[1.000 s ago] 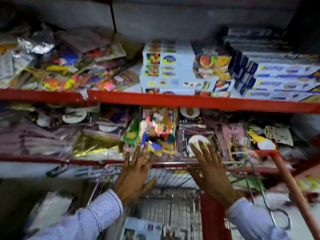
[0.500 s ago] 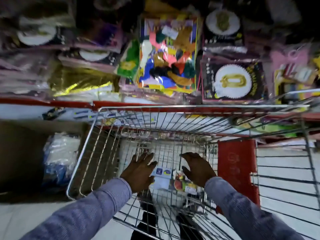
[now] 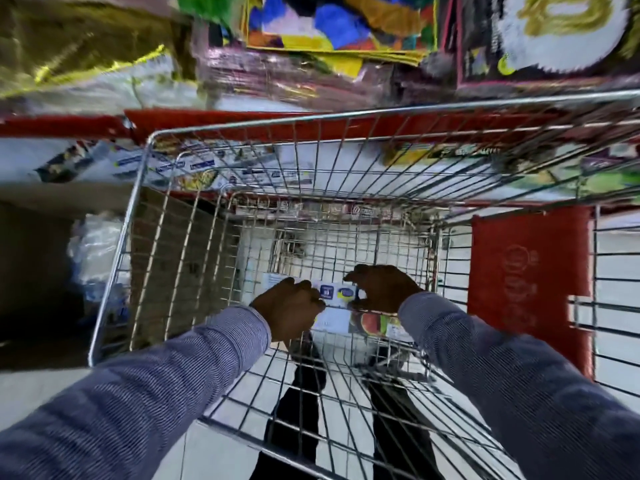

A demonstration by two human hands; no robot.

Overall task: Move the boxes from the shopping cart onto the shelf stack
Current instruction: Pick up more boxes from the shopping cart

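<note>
both hands down in the bottom of the shopping cart (image 3: 149, 216). left hand (image 3: 289, 308) curled over the left end of a white box (image 3: 337, 308), right hand (image 3: 382, 289) curled over its right end; fingers on the box, but how firm the grip is cannot be told, since the knuckles hide the contact. box lies on the cart floor, near side; part of its face is covered by the hands, print too blurred to read, a fruit picture shows at its near right. blue striped sleeves (image 3: 173, 393) run off the near edge. red panel (image 3: 530, 282) on the right wall of the cart. beyond the far rim, red shelf edge (image 3: 221, 121) with packets (image 3: 339, 22), smeared by motion and cut off at the top.
</note>
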